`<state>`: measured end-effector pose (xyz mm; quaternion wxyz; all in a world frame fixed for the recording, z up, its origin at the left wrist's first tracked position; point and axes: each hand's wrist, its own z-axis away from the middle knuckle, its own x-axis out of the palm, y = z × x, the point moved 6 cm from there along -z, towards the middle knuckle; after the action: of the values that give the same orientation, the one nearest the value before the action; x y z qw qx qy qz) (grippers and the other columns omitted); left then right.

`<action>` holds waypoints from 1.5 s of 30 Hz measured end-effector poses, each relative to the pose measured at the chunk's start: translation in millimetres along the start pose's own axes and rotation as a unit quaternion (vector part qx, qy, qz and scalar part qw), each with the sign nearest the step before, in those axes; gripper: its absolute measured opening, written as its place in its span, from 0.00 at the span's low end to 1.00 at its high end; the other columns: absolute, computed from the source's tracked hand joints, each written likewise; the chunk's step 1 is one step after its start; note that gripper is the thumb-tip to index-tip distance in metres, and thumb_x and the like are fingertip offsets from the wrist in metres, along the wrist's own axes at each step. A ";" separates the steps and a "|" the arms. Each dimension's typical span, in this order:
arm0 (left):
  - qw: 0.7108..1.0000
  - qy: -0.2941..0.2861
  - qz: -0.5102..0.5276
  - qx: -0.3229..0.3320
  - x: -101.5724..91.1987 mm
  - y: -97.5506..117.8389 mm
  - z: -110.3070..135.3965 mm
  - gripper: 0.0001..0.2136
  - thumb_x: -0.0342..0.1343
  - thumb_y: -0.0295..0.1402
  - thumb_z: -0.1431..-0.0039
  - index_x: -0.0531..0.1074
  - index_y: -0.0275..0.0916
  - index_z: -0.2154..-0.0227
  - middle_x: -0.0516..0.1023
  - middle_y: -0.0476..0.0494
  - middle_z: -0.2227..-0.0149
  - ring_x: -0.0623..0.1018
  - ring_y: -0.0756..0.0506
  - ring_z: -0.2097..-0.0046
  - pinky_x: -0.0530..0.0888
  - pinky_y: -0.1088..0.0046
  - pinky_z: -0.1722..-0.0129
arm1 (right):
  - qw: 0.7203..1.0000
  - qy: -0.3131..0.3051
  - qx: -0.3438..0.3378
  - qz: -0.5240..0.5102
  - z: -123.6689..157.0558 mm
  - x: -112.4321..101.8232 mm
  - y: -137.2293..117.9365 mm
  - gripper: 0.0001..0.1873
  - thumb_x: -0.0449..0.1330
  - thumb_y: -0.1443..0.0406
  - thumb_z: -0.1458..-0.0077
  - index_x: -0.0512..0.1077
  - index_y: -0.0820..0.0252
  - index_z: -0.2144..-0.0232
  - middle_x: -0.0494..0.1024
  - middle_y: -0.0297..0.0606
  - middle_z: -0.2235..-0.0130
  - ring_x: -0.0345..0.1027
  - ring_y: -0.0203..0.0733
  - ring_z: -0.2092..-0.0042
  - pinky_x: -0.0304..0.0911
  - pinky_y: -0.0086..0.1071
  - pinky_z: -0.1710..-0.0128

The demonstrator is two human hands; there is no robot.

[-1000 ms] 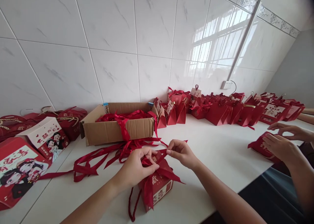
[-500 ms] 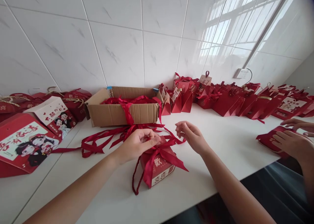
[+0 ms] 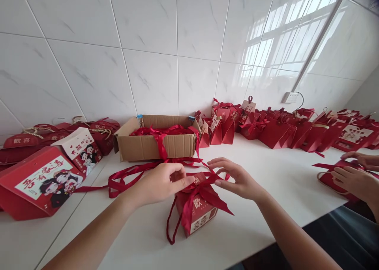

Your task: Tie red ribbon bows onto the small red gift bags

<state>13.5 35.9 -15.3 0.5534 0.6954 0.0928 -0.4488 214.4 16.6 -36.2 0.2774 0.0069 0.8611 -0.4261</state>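
Just below the centre of the frame, the person's two bare hands flank a ribbon bow (image 3: 199, 190) on a red gift box (image 3: 204, 207), and the step in hand looks like setting that bow. The left hand (image 3: 166, 183) is half curled, thumb and fingers reaching to the bow's left side; whether satin is pinched there cannot be told. The right hand (image 3: 238, 179) is loosely spread at the bow's right, thumb and fingertips parted, with no firm hold showing.

To do this well, the left thumb would best steady the knot against the lid while the right fingertips ease the loop outward, a little at a time. Satin is likely to slip, so a pull on one side alone could loosen the knot or skew the bow. Even tension, with the ribbon laid flat rather than twisted, should give the neater result. The loose ribbon strands (image 3: 128, 183), left of centre, call for care too, as they could snag.

The box sits at the lower centre of the frame on the white tabletop (image 3: 245, 226), turned at a slant. It is deep red with pale lettering and a light printed strip along its near side. Two glossy tails fan down across it, and a dark red cord handle (image 3: 168, 226) hangs off its left side.
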 end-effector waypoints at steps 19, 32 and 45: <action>0.998 0.041 0.024 0.040 7.7 -10.6 -1.9 0.19 0.53 0.46 0.45 0.59 0.38 0.82 0.59 0.54 0.79 0.59 0.51 0.75 0.57 0.75 0.75 | 0.964 -0.200 -0.089 0.150 -18.1 34.3 -25.9 0.14 0.53 0.71 0.39 0.75 0.59 0.55 0.78 0.42 0.61 0.70 0.39 0.63 0.66 0.32 0.63; 0.995 0.070 -0.036 0.060 0.2 -14.8 -3.6 0.18 0.54 0.44 0.46 0.59 0.38 0.82 0.63 0.52 0.77 0.61 0.51 0.75 0.57 0.74 0.75 | 0.966 -0.215 -0.088 0.114 -16.5 34.4 -21.3 0.16 0.52 0.71 0.39 0.74 0.61 0.52 0.78 0.45 0.57 0.71 0.39 0.59 0.68 0.32 0.61; 0.989 0.140 0.040 0.002 1.1 -13.9 22.7 0.19 0.43 0.50 0.38 0.56 0.40 0.76 0.59 0.54 0.76 0.61 0.50 0.73 0.59 0.74 0.74 | 0.969 -0.143 -0.046 0.198 -6.4 4.9 -33.1 0.23 0.52 0.71 0.40 0.64 0.54 0.43 0.76 0.43 0.58 0.69 0.41 0.62 0.67 0.34 0.65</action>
<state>-6.5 21.3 -25.3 0.5508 0.7561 0.1405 -0.3244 199.0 -0.9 -11.4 0.4762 0.1032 0.8129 -0.3190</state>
